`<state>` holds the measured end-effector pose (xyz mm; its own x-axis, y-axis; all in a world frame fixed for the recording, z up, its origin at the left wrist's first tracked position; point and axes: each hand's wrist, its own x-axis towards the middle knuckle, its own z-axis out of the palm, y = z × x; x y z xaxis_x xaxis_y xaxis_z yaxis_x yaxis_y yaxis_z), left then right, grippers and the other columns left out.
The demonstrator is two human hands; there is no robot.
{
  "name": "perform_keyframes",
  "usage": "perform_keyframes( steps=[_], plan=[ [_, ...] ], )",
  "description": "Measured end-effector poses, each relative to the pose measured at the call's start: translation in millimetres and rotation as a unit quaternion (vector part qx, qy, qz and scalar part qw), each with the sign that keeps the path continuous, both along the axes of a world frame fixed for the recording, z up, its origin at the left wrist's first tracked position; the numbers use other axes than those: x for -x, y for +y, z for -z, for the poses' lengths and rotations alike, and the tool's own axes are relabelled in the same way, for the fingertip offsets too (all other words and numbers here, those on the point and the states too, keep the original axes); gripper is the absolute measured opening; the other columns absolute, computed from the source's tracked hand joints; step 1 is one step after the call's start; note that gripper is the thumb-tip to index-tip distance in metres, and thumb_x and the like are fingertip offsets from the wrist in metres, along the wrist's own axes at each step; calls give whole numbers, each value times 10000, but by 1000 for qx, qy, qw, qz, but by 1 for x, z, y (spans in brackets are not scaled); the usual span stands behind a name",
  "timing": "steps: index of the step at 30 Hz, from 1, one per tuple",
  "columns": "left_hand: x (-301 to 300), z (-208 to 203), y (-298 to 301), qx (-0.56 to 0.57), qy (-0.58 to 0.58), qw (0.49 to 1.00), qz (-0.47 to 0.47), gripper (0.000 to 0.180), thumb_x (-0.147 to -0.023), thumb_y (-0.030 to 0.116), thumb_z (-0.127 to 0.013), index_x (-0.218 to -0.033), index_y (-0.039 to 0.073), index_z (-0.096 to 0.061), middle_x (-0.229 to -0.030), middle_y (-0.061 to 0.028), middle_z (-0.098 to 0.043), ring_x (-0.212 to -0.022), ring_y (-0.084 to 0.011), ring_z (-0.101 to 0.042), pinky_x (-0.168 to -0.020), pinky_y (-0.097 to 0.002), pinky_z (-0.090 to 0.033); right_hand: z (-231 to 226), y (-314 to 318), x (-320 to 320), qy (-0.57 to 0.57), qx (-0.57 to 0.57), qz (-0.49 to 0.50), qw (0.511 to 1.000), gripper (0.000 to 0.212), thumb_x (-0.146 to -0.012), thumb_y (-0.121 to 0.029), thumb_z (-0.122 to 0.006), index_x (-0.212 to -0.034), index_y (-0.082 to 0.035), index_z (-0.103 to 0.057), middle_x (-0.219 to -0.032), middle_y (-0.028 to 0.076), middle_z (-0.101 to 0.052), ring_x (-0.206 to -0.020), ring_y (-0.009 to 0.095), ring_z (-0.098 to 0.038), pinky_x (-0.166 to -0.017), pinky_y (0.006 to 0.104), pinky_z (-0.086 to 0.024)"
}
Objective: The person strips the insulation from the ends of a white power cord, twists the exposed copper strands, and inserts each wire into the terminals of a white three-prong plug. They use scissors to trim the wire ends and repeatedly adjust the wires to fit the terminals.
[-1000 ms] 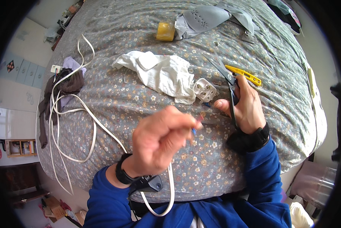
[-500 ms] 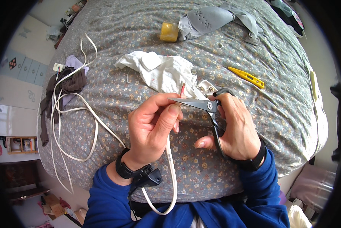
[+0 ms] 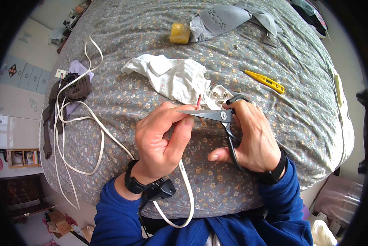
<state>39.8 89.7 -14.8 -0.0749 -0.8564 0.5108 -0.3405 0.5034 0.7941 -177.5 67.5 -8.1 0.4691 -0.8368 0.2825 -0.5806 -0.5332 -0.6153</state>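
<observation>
Pinched between the thumb and fingers of my left hand (image 3: 161, 135) is the end of a white electrical cable (image 3: 186, 180). A red wire (image 3: 198, 101) sticks up from that end, and a short copper-coloured strand shows just below it. My right hand (image 3: 251, 137) grips black-handled scissors (image 3: 210, 115), thumb and fingers at the two handles. The scissor blades lie across the wire end, their tips at my left fingertips. Just beyond the blades sits a small white plastic housing (image 3: 219, 95) with metal parts inside, next to a crumpled white cloth (image 3: 171, 78).
A yellow tester pen (image 3: 264, 81) lies to the right on the flowered bedspread (image 3: 216, 180). At the far side are a yellow tape roll (image 3: 179, 33) and a grey cloth (image 3: 221, 22). Loops of cable spread left, by dark clothing (image 3: 78, 89).
Both hands have shifted slightly left with the scissors and cable. The scissor blades now look more closed together, and the copper-coloured strand shows more clearly below them.
</observation>
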Motion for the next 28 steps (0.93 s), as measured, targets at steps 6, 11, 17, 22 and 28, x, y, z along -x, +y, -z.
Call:
perform_keyframes(
  steps=[6, 11, 17, 22, 28],
  plan=[
    [-3, 1, -1, 25, -1, 999, 23, 203, -870, -45, -650, -1066, -11, -694, -786, -66, -641, -603, -100, -549, -522, -241, -409, 2, -3, 2, -21, 14, -5, 1000, 912, -560, -679, -803, -1079, 28, -555, -874, 192, -603, -827, 401, -595, -762, 444, -464],
    [-3, 1, 0, 16, 18, 999, 29, 205, -873, -37, -645, -1070, -10, -694, -792, -68, -646, -607, -104, -552, -529, -246, -414, 3, -4, 3, -15, 15, 0, 1000, 894, -564, -686, -798, -1042, 33, -570, -869, 198, -609, -822, 408, -602, -754, 447, -472],
    [-4, 0, -1, 25, 18, 999, 43, 199, -879, -32, -641, -1070, -15, -694, -797, -69, -647, -613, -106, -554, -538, -243, -421, 5, -5, 3, -39, 24, -5, 999, 888, -567, -691, -795, -1026, 37, -578, -849, 207, -617, -800, 413, -611, -726, 445, -485],
    [-4, -2, 0, 15, 16, 999, 42, 169, -884, -23, -645, -1045, -19, -695, -789, -67, -645, -607, -112, -554, -540, -248, -426, 7, -4, 4, -33, 17, 5, 999, 879, -571, -687, -796, -1017, 38, -577, -848, 208, -617, -800, 414, -614, -722, 447, -487],
    [-4, -1, 1, 15, 21, 999, 34, 145, -890, 2, -659, -1030, -7, -697, -778, -65, -651, -628, -128, -601, -545, -255, -447, 8, -5, 5, -40, -1, 12, 999, 871, -584, -690, -788, -1013, 37, -575, -848, 211, -614, -810, 413, -614, -736, 447, -484]
  ],
)
